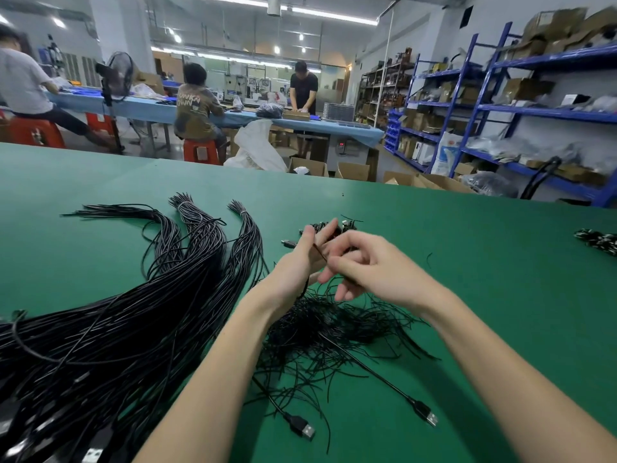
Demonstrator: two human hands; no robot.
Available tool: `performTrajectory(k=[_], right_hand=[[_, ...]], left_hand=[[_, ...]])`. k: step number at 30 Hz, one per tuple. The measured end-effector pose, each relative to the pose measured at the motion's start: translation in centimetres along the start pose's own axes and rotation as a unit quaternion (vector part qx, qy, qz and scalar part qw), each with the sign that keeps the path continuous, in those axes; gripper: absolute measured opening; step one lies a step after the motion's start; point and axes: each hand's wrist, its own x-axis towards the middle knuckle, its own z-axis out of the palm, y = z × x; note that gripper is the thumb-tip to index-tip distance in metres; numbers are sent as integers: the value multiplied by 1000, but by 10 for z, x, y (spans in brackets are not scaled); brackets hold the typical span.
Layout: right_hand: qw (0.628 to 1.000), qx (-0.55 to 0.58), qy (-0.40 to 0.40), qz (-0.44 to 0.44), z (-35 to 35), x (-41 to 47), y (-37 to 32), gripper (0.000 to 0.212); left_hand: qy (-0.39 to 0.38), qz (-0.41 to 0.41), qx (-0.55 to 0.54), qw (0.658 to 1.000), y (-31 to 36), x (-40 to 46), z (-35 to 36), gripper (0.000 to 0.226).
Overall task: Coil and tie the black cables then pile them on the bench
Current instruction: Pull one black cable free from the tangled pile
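Head view: a green desk (467, 295) is seen from above and behind two bare forearms; the left hand (300, 262) is raised over the middle of the desk with its fingers curled round a black cable (302, 289) that hangs down from the palm; the right hand (370, 265) is held just beside it, and a thin black tie (320, 252) is pinched between its thumb and forefinger, the other fingers being loosely bent; the tie runs up across the left palm; a tangled heap of thin black ties (334, 329) lies on the desk directly beneath both hands; two USB plugs (302, 427) on loose leads are seen at the near edge of that heap; a large mass of uncoiled black cables (117, 329) is spread over the left part of the desk, its far ends gathered into three bundles (190, 215) bound with pale bands; a small pile of finished coils (337, 227) is partly hidden behind the fingers of the left hand; a further dark pile (597, 240) is cut off by the right edge; beyond the desk, seated and standing workers at a blue table (233, 118) and blue shelving (500, 105) are visible
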Motion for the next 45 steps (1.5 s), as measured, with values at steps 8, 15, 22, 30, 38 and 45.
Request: performTrajectory(k=[8,15,22,30,38,45], right_hand=[[990,-17,-134,43,5,4,47,39],[927,-312,-201,53,-36,42,27,18],[873,-476,-109,5,-50,70,-29,22],[991,26,-118,56,2,16,17,26],[952,66,-238,179,-5,14,53,36],[931,-207,-236,188,-43,44,-1,43]], left_hand=[[-48,34,-253,966,17,-12,-10,59],[-136,-96,-53,985,16,-18,-8,74],[-67,-134,137,979,5,-11,-2,71],[71,-22,-172,982,16,-6,-17,62],[-91,-54,-230,967,26,-20,-18,66],[-172,-210,23,962,16,-18,-7,75]])
